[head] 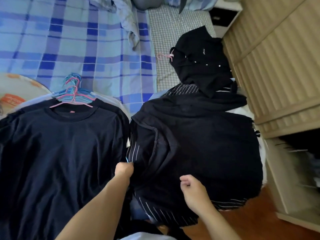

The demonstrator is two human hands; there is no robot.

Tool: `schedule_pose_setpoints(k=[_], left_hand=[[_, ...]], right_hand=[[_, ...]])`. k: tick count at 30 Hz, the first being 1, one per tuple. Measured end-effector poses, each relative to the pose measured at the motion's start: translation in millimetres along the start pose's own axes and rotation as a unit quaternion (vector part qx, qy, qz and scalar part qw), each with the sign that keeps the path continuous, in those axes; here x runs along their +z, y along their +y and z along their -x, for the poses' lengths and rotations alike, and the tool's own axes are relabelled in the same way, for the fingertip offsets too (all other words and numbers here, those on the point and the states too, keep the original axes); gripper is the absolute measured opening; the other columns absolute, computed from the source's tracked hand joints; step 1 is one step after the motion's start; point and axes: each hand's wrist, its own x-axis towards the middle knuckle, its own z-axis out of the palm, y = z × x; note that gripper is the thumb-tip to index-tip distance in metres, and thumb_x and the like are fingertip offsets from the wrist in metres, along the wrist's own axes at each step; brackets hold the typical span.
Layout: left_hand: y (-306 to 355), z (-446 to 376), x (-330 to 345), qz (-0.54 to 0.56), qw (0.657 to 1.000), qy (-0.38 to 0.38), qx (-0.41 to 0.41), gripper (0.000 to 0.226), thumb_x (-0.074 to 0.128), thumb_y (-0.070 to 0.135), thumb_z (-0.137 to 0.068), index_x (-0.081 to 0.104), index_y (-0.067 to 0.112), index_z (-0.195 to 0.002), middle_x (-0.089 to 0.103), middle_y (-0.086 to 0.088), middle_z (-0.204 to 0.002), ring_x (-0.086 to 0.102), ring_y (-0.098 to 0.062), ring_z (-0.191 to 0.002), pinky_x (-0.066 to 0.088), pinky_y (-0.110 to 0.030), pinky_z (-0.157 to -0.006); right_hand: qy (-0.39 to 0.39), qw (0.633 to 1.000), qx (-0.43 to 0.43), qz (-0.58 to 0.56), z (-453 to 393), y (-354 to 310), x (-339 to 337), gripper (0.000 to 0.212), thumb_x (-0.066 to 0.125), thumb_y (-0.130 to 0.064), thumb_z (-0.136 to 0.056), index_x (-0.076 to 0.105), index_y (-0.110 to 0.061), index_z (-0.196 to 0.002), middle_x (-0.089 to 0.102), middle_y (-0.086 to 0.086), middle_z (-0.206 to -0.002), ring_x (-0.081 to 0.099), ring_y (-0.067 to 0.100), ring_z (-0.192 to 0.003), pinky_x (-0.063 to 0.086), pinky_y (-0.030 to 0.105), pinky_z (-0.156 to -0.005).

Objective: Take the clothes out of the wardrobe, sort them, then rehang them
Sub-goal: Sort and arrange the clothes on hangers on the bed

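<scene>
Left hand (pixel 124 168) pinching blue hanger (pixel 127 160); right hand (pixel 193 188) loosely curled over dark garment (pixel 207 144)

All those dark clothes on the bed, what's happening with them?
A person is sorting clothes on the bed. T-shirts on hangers lie stacked at the left; a looser dark pile lies at the right. The left hand pinches something blue at the pile's edge; the right hand hovers, loosely curled, over the pile.
</scene>
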Motion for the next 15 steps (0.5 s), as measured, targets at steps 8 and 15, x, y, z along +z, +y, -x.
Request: schedule_pose_setpoints(k=[8, 15], left_hand=[[9.5, 73.2, 36.6, 0.357, 0.915, -0.177, -0.06, 0.04, 0.042, 0.034, -0.108, 0.066, 0.003, -0.116, 0.073, -0.021, -0.112, 0.07, -0.037, -0.102, 0.058, -0.052, -0.088], [8.7, 99.3, 48.7, 0.189, 0.979, -0.071, 0.018, 0.032, 0.042, 0.022, -0.107, 0.058, 0.012, -0.133, 0.068, -0.013, -0.113, 0.068, -0.032, -0.096, 0.06, -0.044, -0.077]], right_hand=[[0.03, 0.994, -0.088, -0.052, 55.3, 10.2, -4.1, 0.022, 0.053, -0.022, -0.099, 0.063, -0.036, -0.112, 0.061, -0.016, -0.11, 0.059, -0.003, -0.1, 0.044, 0.009, -0.08], [0.071, 0.986, -0.151, -0.005, 65.0, 36.9, -43.3, 0.023, 0.051, -0.02, -0.1, 0.06, -0.033, -0.116, 0.057, -0.017, -0.114, 0.057, -0.001, -0.099, 0.047, 0.016, -0.086]])
